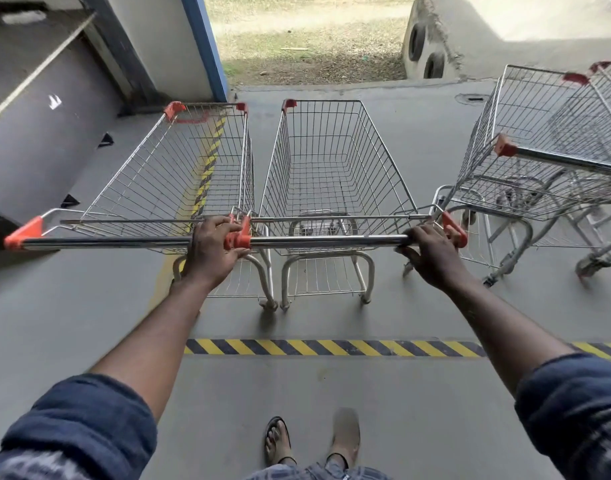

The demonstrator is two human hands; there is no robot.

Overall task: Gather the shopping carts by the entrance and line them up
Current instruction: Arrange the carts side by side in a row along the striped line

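Observation:
Two wire shopping carts with orange handle caps stand side by side in front of me, their handles nearly end to end. My left hand (210,247) is wrapped around the right end of the left cart's handle (106,242), next to the orange caps where the two carts meet. My right hand (430,251) grips the right end of the middle cart's handle (328,240). The left cart's basket (172,168) and the middle cart's basket (335,164) are both empty. Two more carts (546,150) stand nested at the right, angled away.
A grey wall and ramp (37,133) lie close on the left. Black-and-yellow hazard tape (331,347) crosses the concrete floor near my feet, and another strip (207,168) runs under the left cart. Ahead, the floor ends at an opening onto bare ground (311,46).

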